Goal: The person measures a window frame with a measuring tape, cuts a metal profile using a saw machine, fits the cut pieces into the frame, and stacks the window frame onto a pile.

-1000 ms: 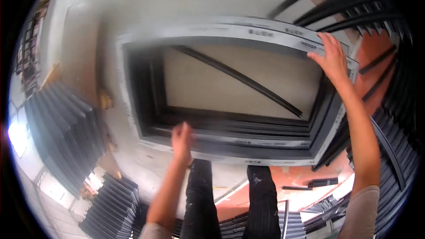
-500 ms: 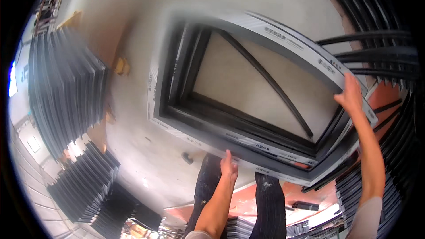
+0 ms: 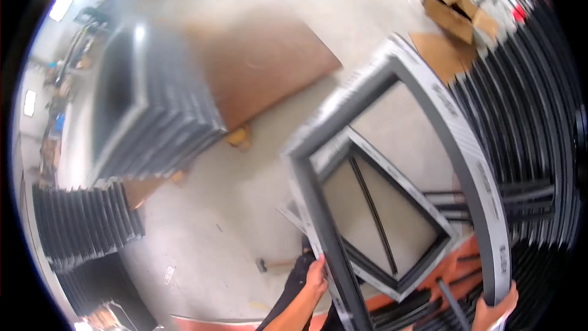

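Both my hands hold a large grey rectangular frame (image 3: 486, 190) with pale printed film along its faces, raised and tilted in front of me. My left hand (image 3: 316, 277) is closed around its left side bar. Lower down on the right, my right hand (image 3: 495, 308) grips the opposite side bar. Through the opening a second, similar frame (image 3: 401, 185) shows lower down. A thin dark bar (image 3: 375, 217) runs across the inside of that second frame. The lower end of the raised frame is cut off by the picture edge.
A mallet (image 3: 263, 265) lies on the floor left of my legs. Stacks of dark frames stand at left (image 3: 159, 110) and right (image 3: 520, 110). A brown board (image 3: 275, 73) lies beyond the left stack; an open cardboard box (image 3: 450, 15) sits at far right.
The upper frame has come up off the lower one and now stands tilted between my hands. My right hand has moved down in the picture. The view has swung, showing more of the room.
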Action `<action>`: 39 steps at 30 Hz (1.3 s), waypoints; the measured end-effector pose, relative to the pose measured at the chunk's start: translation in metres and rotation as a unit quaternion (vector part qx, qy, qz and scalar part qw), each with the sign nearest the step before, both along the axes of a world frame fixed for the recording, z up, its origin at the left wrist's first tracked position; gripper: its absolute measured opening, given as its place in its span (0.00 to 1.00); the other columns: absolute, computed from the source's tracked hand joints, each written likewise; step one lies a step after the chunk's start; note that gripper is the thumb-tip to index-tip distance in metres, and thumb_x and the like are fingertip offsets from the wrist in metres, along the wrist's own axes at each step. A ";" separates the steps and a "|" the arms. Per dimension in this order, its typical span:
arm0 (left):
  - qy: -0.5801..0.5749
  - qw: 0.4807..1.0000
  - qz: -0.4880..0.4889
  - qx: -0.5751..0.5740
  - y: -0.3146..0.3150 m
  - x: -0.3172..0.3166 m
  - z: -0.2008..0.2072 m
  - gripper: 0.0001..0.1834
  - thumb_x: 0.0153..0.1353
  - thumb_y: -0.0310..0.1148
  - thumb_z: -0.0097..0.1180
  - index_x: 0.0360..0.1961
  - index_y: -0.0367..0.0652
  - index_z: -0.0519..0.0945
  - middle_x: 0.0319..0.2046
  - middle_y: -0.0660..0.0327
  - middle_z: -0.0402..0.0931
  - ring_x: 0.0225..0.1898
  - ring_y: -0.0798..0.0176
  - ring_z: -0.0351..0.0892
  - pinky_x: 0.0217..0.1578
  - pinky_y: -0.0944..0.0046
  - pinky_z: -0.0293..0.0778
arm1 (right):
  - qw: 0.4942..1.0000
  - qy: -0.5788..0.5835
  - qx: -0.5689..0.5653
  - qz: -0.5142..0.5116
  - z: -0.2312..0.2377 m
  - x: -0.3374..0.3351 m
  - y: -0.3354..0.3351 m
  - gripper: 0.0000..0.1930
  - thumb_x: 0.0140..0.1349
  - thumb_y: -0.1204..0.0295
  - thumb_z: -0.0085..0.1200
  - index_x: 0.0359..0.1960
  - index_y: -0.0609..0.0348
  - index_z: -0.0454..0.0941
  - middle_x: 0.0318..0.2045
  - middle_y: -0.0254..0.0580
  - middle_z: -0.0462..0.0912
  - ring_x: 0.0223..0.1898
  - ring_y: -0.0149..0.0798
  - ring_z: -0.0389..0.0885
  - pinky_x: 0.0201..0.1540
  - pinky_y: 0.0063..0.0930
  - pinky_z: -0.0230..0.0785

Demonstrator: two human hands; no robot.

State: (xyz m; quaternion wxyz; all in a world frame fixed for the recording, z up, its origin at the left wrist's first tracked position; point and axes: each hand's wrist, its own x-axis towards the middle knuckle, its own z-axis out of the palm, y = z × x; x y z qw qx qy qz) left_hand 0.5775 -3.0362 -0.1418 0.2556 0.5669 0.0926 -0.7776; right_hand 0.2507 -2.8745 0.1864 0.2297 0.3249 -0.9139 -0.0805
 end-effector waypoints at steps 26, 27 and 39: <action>-0.419 0.667 0.198 -0.584 -0.225 0.361 0.607 0.14 0.58 0.42 0.61 0.24 0.44 0.73 0.21 0.71 0.67 0.24 0.76 0.63 0.23 0.73 0.59 | 0.840 -0.208 -0.460 0.198 0.180 0.220 -0.226 0.43 0.32 0.69 0.69 0.54 0.70 0.63 0.48 0.59 0.70 0.52 0.55 0.68 0.58 0.41 0.58; -0.424 0.657 0.203 -0.590 -0.235 0.381 0.623 0.15 0.58 0.42 0.61 0.23 0.44 0.73 0.19 0.71 0.66 0.22 0.77 0.62 0.21 0.73 0.58 | 0.839 -0.167 -0.475 0.206 0.174 0.238 -0.249 0.44 0.31 0.68 0.70 0.54 0.70 0.63 0.48 0.58 0.70 0.52 0.55 0.68 0.58 0.41 0.58; -0.584 0.567 0.172 -0.555 -0.387 0.622 0.674 0.21 0.55 0.48 0.62 0.25 0.38 0.74 0.16 0.69 0.65 0.16 0.76 0.61 0.16 0.73 0.58 | 0.717 -0.411 -0.426 0.368 0.216 0.463 -0.485 0.32 0.32 0.71 0.71 0.41 0.68 0.69 0.30 0.45 0.75 0.32 0.43 0.73 0.38 0.34 0.68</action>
